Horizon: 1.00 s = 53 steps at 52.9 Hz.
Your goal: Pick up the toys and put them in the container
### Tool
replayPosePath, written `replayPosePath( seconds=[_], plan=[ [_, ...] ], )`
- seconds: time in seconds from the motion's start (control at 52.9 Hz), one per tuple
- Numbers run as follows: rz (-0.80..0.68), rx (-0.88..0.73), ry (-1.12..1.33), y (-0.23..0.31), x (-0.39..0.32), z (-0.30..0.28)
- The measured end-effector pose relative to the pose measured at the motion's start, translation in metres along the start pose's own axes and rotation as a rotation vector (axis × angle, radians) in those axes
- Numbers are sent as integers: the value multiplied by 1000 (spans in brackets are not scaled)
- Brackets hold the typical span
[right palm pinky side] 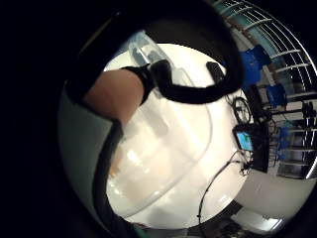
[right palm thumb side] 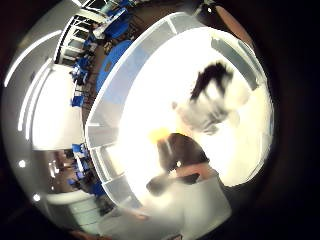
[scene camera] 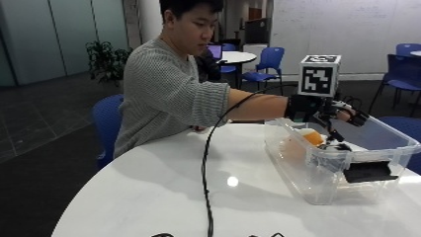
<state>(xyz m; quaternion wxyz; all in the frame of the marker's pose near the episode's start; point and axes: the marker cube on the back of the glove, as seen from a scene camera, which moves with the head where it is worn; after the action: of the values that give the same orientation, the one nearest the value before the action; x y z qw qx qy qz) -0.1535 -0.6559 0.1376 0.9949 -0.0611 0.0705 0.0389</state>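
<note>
Blue chairs stand behind a round white bench (scene camera: 197, 182) where a clear plastic container (scene camera: 315, 173) sits near the edge. The gloved right hand (scene camera: 329, 114) hangs over the open box with its grip spread, holding nothing. Toys lie inside, a fuzzy black-and-white one (right palm thumb side: 212, 100) and an orange-and-dark one (right palm thumb side: 172, 145), too blurry to name

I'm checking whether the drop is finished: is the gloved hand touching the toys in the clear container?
Cannot tell. In the outside view the right hand is above the container; the thumb-side view shows toys blurred, no plain gap or contact.
</note>
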Motion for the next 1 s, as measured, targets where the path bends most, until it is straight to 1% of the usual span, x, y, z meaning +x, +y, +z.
replayPosePath(
  seconds=[0.17, 0.284, 0.473, 0.718, 0.813, 0.869, 0.926, 1.002],
  plan=[
    [-42, 36, -39, 20, 12, -19],
    [-57, 73, -23, 40, 24, -32],
    [-103, 114, -23, 81, 48, -53],
    [-136, 138, -33, 136, 72, -64],
    [-173, 108, -46, 169, 79, -64],
    [-224, 83, -88, 199, 80, -64],
    [-276, 63, -101, 240, 82, -60],
    [-320, 66, -43, 311, 83, -47]
  ],
)
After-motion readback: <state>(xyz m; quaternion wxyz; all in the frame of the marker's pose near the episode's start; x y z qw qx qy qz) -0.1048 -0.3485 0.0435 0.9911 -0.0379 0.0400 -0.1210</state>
